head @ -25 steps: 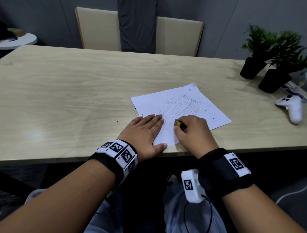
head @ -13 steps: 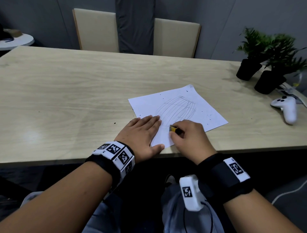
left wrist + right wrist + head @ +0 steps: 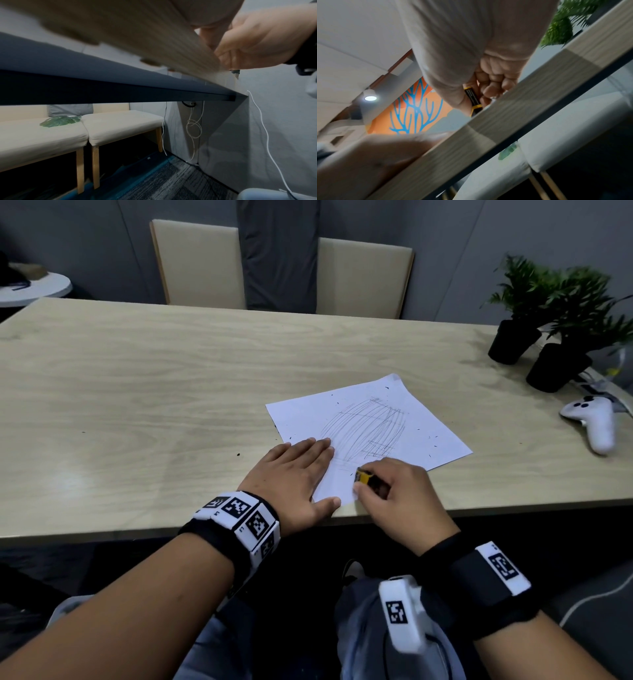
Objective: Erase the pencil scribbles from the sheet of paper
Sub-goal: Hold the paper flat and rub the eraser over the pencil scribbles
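Observation:
A white sheet of paper (image 3: 424, 422) lies near the table's front edge, with grey pencil scribbles (image 3: 364, 428) across its middle. My left hand (image 3: 294, 474) lies flat with straight fingers on the sheet's near left corner. My right hand (image 3: 394, 491) pinches a yellow and black eraser (image 3: 363, 476) and presses it on the sheet's near part, just below the scribbles. In the right wrist view the curled fingers (image 3: 494, 81) grip the eraser (image 3: 473, 98) above the table edge. Small dark crumbs dot the paper.
The wooden table (image 3: 154, 392) stretches wide to the left. Two potted plants (image 3: 534, 320) and a white game controller (image 3: 594, 422) sit at the right end. Two beige chairs (image 3: 363, 275) stand behind the far edge.
My right hand has slid the eraser toward me and a little left, down to the sheet's near part. The left hand has stayed flat on the paper.

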Available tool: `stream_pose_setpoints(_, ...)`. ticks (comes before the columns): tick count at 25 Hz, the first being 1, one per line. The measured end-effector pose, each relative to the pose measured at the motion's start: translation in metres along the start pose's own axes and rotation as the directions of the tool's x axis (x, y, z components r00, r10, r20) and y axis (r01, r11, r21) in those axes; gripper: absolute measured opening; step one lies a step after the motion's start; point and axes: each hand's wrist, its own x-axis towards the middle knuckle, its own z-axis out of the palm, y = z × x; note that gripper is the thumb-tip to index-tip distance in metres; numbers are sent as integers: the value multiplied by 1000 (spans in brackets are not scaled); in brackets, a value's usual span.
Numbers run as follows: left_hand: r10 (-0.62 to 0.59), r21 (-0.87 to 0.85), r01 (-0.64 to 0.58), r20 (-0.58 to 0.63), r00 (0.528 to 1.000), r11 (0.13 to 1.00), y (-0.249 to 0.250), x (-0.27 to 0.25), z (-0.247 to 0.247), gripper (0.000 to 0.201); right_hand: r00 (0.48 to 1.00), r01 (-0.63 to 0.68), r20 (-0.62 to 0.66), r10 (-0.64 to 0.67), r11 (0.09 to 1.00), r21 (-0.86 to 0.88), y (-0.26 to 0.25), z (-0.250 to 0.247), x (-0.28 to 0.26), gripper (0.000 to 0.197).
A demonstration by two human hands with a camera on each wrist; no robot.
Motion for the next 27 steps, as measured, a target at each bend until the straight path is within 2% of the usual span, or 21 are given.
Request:
stream_pose_setpoints(3, 2, 1, -2, 2, 1000, 1000, 0, 0, 0, 92, 992, -87, -91, 83, 996, -33, 15, -9, 6, 7)
stream_pose_setpoints(6, 1, -2, -1, -4, 1000, 1000, -1, 0, 0, 99, 999, 31, -28, -30, 999, 8, -5, 5, -4, 6)
stream_pose_setpoints(8, 5, -10, -6, -13, 1000, 1000, -1, 0, 1, 94, 999, 51, 11, -52, 998, 33, -7, 7, -8, 6)
stream_pose_setpoints(11, 6, 1, -6, -4, 1000, 1000, 0, 0, 2, 91, 994, -77, -74, 77, 997, -9, 12, -6, 4, 6)
stream_pose_setpoints(13, 7, -16, -7, -12, 1000, 1000, -2, 0, 2, 91, 988, -136, -76, 133, 990, -30, 19, -12, 9, 10)
stream_pose_setpoints(16, -20, -173, -7, -151, 988, 985, -3, -1, 2, 90, 991, -126, -46, 125, 992, -12, 15, -8, 11, 12)
stream_pose_setpoints(18, -65, -215, 15, -225, 972, 976, -3, 0, 3, 83, 990, -132, -44, 133, 991, 33, 13, -5, 13, 11)
stream_pose_setpoints(22, -94, -124, 80, -108, 990, 989, -1, 2, 8, 86, 991, -133, -19, 135, 989, 62, 8, -3, 12, 7)
stream_pose_setpoints(27, -81, -102, 63, -175, 981, 993, 0, 1, 3, 94, 982, -168, -80, 169, 985, 29, 18, -11, 21, 9)
